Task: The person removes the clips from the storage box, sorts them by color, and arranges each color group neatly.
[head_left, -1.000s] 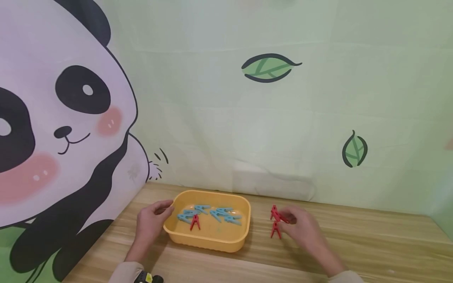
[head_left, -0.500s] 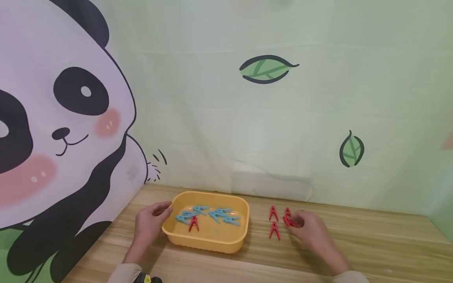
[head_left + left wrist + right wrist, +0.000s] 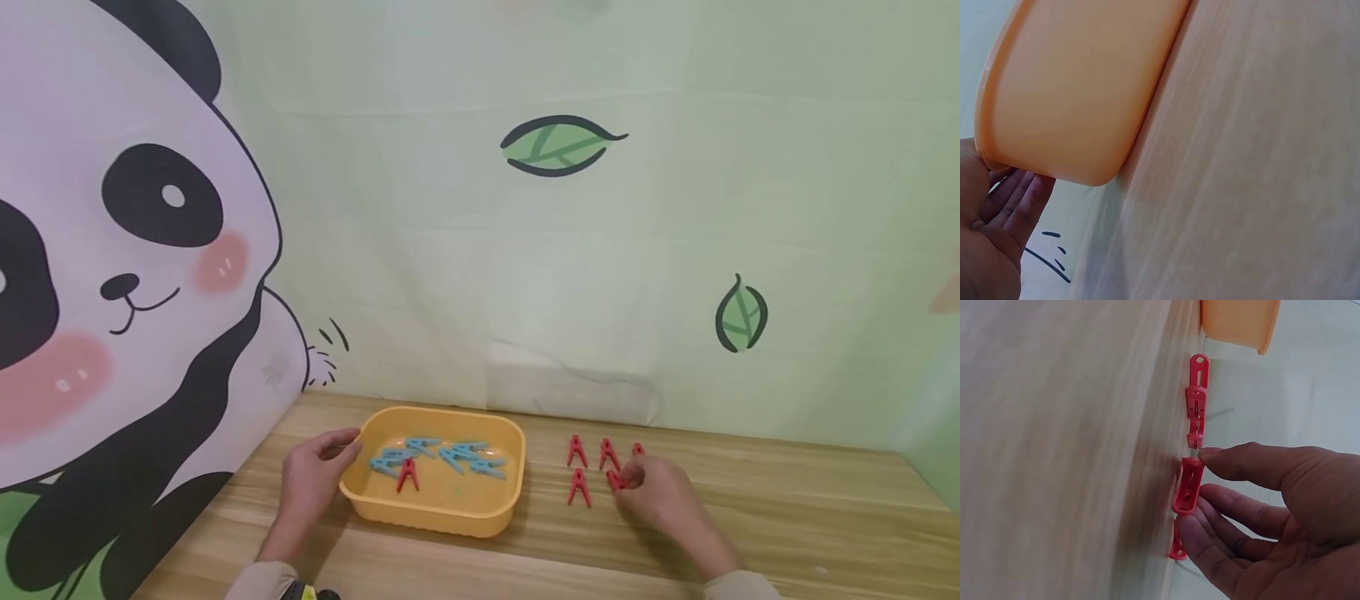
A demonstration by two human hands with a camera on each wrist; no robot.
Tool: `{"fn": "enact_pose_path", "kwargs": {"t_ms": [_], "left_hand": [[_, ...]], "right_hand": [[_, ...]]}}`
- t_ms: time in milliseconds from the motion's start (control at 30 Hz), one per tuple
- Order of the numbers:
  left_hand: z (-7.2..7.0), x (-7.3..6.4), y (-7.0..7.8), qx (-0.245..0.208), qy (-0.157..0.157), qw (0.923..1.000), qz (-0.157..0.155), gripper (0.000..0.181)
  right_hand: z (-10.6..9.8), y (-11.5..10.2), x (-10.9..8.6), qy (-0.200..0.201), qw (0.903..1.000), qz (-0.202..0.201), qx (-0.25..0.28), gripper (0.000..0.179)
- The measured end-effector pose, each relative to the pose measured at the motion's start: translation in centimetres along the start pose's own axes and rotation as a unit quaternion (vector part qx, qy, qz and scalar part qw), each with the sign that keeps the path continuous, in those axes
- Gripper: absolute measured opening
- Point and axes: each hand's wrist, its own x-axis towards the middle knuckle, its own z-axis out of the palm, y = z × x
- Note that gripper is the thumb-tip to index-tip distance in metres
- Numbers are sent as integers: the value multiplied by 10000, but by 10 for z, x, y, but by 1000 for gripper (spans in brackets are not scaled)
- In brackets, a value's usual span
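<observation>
My left hand holds the left rim of a yellow plastic tub. In the left wrist view, its thumb is at the rim and its fingers touch the outer wall. Inside the tub lie several blue clothespins and one red clothespin. Right of the tub, my right hand pinches a red clothespin between thumb and fingertips, close to the table. Other red clothespins stand about it, three in a back row and one at the front left. The hand partly covers the rightmost back one.
The wooden table runs back to a pale green wall cloth printed with leaves and a large panda. A dark device is strapped on the left wrist.
My right hand has let go of red clothespins at the middle and right of the back row, and now holds another in the front row. My left hand stays on the tub.
</observation>
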Motion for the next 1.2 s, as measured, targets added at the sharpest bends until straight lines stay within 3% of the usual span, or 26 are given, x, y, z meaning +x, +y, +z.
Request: {"fn": "enact_pose_path", "kwargs": {"t_ms": [400, 633, 900, 1200], "left_hand": [[-1, -1, 0, -2, 19, 10000, -46, 26], [0, 0, -1, -23, 43, 10000, 84, 25], [0, 0, -1, -43, 65, 9999, 100, 25], [0, 0, 0, 20, 54, 9999, 111, 25]], "right_hand": [[1, 6, 1, -131, 9983, 299, 477, 23], [-1, 9, 3, -295, 9961, 457, 690, 23], [1, 15, 4, -331, 9900, 546, 1262, 20], [2, 17, 4, -324, 9903, 646, 1185, 19]]}}
